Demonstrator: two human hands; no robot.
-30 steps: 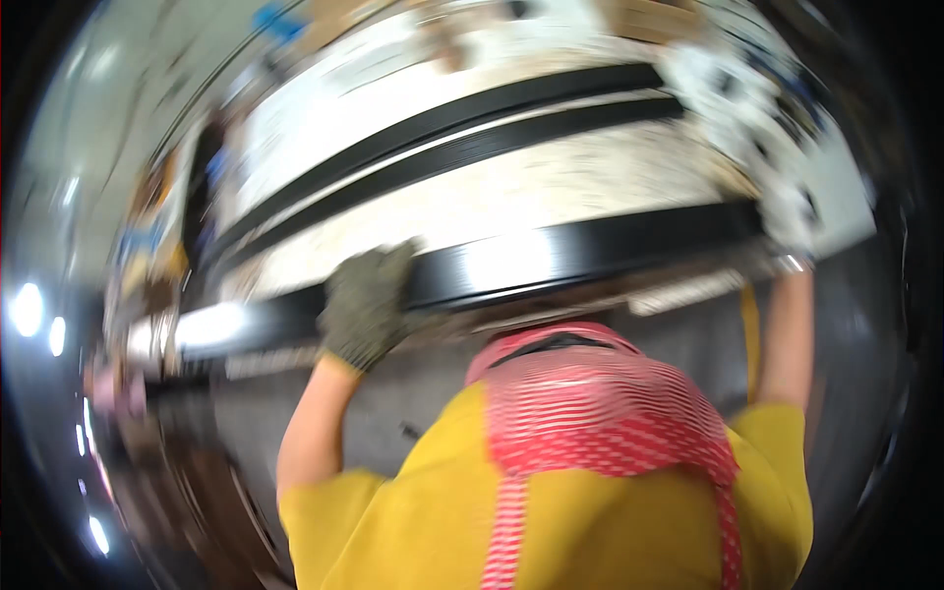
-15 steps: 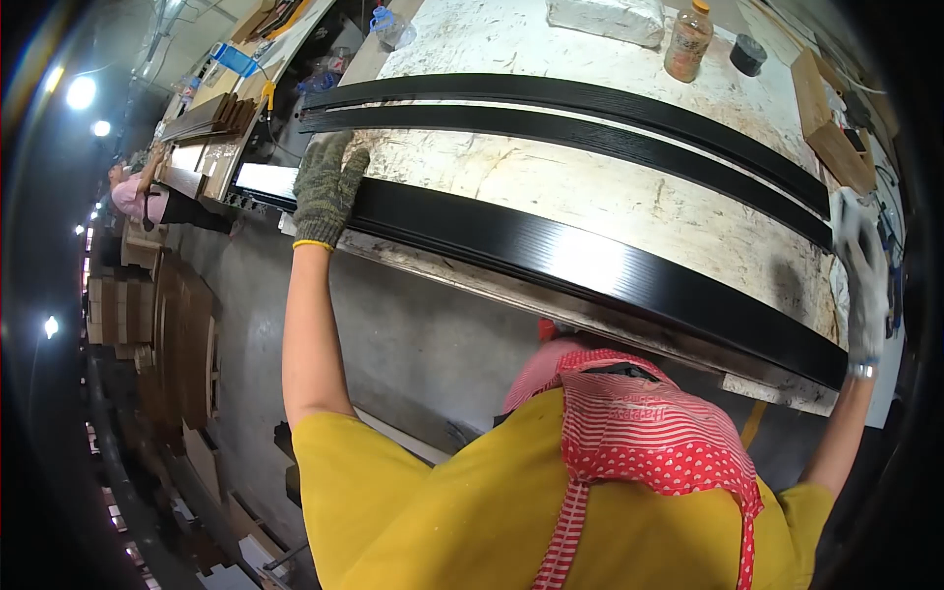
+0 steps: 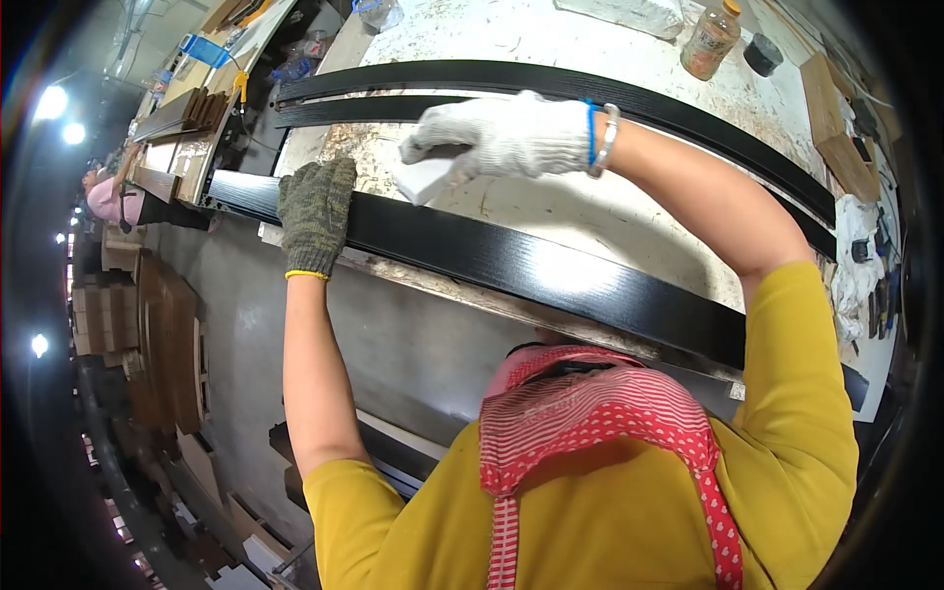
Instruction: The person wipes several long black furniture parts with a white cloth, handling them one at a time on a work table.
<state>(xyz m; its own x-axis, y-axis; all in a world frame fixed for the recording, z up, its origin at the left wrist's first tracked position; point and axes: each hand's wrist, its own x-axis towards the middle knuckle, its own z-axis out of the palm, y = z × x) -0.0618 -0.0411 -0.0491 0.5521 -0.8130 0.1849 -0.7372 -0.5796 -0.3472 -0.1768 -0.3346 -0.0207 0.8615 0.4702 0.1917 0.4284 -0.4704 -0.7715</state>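
Gripping the near end of the long black board point(image 3: 551, 270), our left hand point(image 3: 317, 211) in its dark knit glove wraps over its edge, seemingly to steady it on the speckled surface point(image 3: 590, 211). Further right, our right hand point(image 3: 506, 133), white-gloved, pinches a small white block point(image 3: 425, 179) down against the board's top face. Beyond lie two more black strips point(image 3: 551, 84) and a bottle point(image 3: 710, 41).
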